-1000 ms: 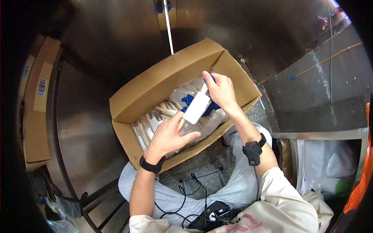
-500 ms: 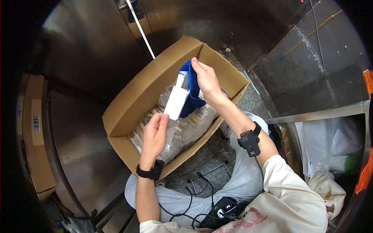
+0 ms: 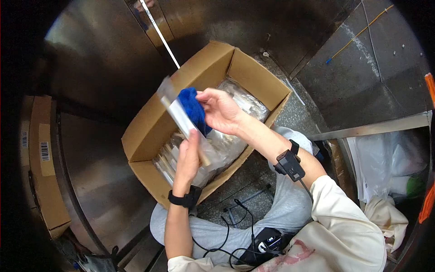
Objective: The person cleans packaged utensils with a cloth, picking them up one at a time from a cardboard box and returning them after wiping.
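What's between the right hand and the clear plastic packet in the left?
In the head view, a blue cloth lies between the right hand and the clear plastic packet.

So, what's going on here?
A person is handling a clear plastic packet with a white piece in it above an open cardboard box. The left hand holds the packet near its lower end, and the right hand has a blue cloth right beside it. The packet is slightly blurred, so I can't make out everything inside. More plastic-wrapped things lie in the box below.
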Demonstrator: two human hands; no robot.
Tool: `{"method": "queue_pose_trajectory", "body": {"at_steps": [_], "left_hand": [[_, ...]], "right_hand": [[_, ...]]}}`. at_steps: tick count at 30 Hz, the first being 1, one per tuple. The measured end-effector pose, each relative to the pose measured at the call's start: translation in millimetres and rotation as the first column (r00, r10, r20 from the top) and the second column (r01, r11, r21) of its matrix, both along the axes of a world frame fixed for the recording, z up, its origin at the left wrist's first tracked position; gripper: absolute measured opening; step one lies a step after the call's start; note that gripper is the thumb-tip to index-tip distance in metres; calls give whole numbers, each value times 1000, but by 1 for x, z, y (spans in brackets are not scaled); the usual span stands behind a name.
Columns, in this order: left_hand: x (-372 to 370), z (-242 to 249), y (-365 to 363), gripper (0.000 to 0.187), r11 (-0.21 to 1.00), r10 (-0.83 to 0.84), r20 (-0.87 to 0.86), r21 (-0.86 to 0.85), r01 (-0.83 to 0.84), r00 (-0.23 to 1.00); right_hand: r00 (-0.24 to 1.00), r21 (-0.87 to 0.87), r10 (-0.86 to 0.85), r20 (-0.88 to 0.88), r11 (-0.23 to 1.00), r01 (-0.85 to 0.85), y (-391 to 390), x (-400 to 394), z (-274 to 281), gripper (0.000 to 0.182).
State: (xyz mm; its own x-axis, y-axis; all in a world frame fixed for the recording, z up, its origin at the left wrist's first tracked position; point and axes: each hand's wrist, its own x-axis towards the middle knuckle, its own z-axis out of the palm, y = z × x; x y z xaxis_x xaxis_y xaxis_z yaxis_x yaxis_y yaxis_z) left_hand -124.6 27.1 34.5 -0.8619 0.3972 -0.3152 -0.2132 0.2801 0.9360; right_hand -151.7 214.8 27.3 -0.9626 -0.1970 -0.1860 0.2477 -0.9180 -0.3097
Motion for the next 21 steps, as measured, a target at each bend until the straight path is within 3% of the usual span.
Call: {"method": "queue_pose_trajectory", "body": {"at_steps": [2, 4, 6, 8, 9, 12, 14, 15, 17, 19, 21], "left_hand": [[4, 8, 2, 63, 986, -166, 241, 40, 161, 956], [3, 4, 7, 63, 989, -146, 243, 49, 138, 959], [7, 1, 6, 64, 990, -132, 139, 58, 125, 981], [2, -4, 1, 55, 992, -122, 215, 70, 109, 969], [2, -6, 1, 48, 990, -103, 274, 121, 72, 956], [2, -10, -4, 36, 972, -56, 342, 234, -28, 938], [-2, -6, -5, 36, 943, -147, 326, 330, 33, 934], [-5, -5, -8, 38, 912, -169, 337, 409, 18, 926], [-7, 1, -10, 36, 918, -95, 360, 393, -59, 928], [-6, 8, -9, 25, 916, 35, 352, 362, -171, 935], [-8, 15, -10, 26, 927, 64, 298, 336, -168, 952]], "right_hand": [[991, 129, 110, -69, 986, -101, -12, 7, 16, 23], [982, 173, 176, -76, 972, -160, -25, 10, 17, 21], [986, 236, 167, -20, 959, -158, -32, 19, 19, 22], [972, 308, 224, 71, 922, -235, -34, 17, 13, 23], [982, 329, 182, 42, 926, -185, -37, 15, 7, 21], [992, 322, 120, 31, 939, -123, -35, 13, 3, 22], [994, 140, 87, 69, 986, -96, -27, 12, 12, 29], [996, 65, 93, 4, 994, -93, -20, 13, 12, 30], [991, -47, 106, -87, 993, -110, -8, 6, 7, 32], [990, -27, 76, -115, 996, -80, -4, 6, 6, 33], [994, 4, 33, -107, 999, -32, -2, 12, 12, 32]]}}
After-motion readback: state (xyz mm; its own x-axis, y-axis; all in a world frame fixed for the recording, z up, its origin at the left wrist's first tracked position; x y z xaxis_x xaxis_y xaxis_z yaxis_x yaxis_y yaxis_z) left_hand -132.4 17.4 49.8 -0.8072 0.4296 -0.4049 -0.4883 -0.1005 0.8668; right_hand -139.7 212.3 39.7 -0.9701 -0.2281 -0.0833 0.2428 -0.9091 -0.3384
